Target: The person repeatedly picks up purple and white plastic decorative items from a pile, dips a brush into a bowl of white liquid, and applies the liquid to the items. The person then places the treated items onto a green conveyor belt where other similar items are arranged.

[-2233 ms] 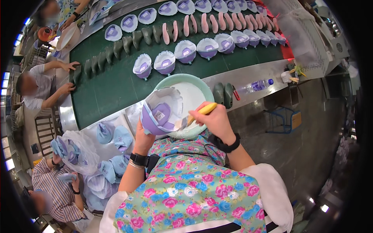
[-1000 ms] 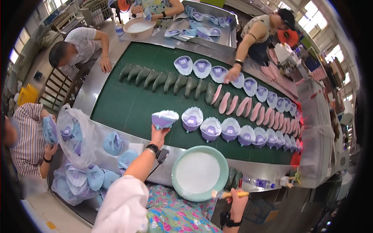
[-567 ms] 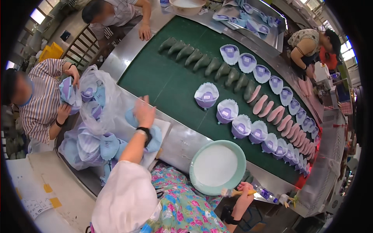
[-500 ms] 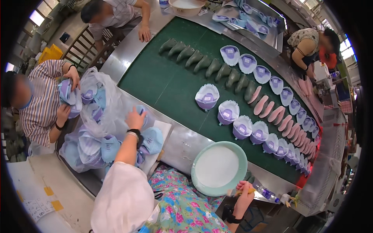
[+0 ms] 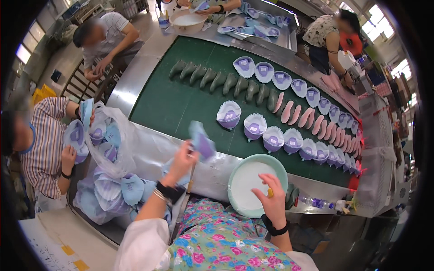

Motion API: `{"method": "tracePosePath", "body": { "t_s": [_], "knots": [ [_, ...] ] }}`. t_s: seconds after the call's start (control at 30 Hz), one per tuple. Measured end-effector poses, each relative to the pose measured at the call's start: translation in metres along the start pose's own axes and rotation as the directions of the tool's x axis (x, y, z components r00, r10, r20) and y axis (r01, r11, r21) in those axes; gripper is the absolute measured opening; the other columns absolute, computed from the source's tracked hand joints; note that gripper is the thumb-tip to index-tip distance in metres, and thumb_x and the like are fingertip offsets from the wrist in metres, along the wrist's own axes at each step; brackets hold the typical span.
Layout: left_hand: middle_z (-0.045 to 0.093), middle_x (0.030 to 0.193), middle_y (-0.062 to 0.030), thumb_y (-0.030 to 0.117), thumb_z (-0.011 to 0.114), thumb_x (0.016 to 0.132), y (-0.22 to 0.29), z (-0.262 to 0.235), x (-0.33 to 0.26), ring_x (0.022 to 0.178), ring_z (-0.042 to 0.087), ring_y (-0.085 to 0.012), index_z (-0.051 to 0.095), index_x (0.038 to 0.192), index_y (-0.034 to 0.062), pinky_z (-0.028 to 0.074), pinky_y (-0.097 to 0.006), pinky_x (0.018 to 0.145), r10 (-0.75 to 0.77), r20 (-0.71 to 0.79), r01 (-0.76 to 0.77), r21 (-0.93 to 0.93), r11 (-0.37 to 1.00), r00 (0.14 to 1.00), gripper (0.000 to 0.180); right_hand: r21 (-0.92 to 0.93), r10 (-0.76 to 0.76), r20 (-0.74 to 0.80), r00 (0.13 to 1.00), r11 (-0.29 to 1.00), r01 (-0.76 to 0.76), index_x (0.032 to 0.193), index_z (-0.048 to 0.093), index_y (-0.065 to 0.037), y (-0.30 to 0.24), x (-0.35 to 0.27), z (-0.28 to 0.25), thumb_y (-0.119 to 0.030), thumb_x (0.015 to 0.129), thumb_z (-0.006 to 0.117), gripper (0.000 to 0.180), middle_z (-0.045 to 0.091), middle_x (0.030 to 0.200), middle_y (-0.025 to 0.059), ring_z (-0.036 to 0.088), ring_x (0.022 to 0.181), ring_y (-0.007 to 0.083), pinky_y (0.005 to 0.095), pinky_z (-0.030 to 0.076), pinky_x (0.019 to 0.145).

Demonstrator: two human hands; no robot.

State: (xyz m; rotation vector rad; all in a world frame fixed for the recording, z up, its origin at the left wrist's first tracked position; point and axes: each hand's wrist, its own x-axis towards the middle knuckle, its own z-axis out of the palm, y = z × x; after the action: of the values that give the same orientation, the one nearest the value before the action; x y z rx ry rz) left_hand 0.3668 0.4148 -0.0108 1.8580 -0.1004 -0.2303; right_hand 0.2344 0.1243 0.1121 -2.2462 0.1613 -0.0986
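Observation:
My left hand [image 5: 180,163] grips a light-blue and purple shoe upper [image 5: 203,145], blurred by motion, above the near edge of the green belt [image 5: 181,106]. Over the pale green basin [image 5: 284,174] of white liquid [image 5: 244,185] is my right hand [image 5: 275,207], thumb and index finger apart. A brush [image 5: 270,193] stays in that hand; only a bit of its yellow handle shows. More uppers [image 5: 132,189] lie heaped beside my left forearm. Across the belt, uppers with white linings [image 5: 228,114] stand in two rows, with dark foot-shaped lasts [image 5: 218,81] and pink insoles [image 5: 307,118] between them.
At the left, a person in a striped shirt [image 5: 43,149] handles uppers beside a clear plastic bag [image 5: 118,156]. Other people sit or work beyond the belt. A plastic bottle [image 5: 318,202] lies right of the basin. Another basin [image 5: 187,23] is at the far end.
My left hand has lifted an upper from the pile and moved right toward the belt. My right hand has risen over the basin. The view has shifted.

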Motion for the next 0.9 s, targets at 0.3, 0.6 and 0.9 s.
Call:
{"method": "tracePosePath", "body": {
  "t_s": [0.3, 0.6, 0.9],
  "knots": [
    [0.045, 0.147, -0.0130, 0.000, 0.052, 0.098, 0.090, 0.092, -0.089, 0.124, 0.054, -0.0226, 0.032, 0.153, 0.0074, 0.050, -0.036, 0.098, 0.291, 0.478, 0.102, -0.640, 0.762, 0.829, 0.059, 0.117, -0.001, 0.021, 1.000, 0.993, -0.001, 0.108, 0.069, -0.001, -0.032, -0.037, -0.029, -0.007, 0.067, 0.088, 0.046, 0.067, 0.111, 0.0131, 0.066, 0.096, 0.0274, 0.0356, 0.052, 0.082],
    [0.030, 0.159, -0.0196, -0.018, 0.052, 0.075, 0.102, 0.088, -0.084, 0.148, 0.028, -0.0285, 0.028, 0.155, 0.0104, 0.032, -0.039, 0.117, 0.533, 0.592, -0.397, -0.356, 0.846, 0.605, 0.088, 0.005, -0.158, 0.247, 0.956, 0.987, 0.162, 0.102, 0.068, -0.005, -0.039, -0.069, -0.042, -0.019, 0.076, 0.082, 0.033, 0.066, 0.086, 0.0128, 0.065, 0.083, 0.0315, 0.0379, 0.053, 0.072],
    [0.049, 0.147, -0.0109, 0.012, 0.065, 0.091, 0.041, 0.056, -0.130, 0.133, 0.046, -0.0195, 0.044, 0.147, 0.0067, 0.037, -0.034, 0.110, 0.082, 0.780, 0.262, -0.305, 0.916, 0.621, 0.060, -0.116, 0.204, -0.389, 0.898, 0.957, -0.268, 0.089, 0.071, -0.002, 0.072, -0.074, -0.046, -0.024, 0.087, 0.074, 0.022, 0.069, 0.093, 0.0143, 0.062, 0.081, 0.0324, 0.0391, 0.049, 0.073]
  ]
}}
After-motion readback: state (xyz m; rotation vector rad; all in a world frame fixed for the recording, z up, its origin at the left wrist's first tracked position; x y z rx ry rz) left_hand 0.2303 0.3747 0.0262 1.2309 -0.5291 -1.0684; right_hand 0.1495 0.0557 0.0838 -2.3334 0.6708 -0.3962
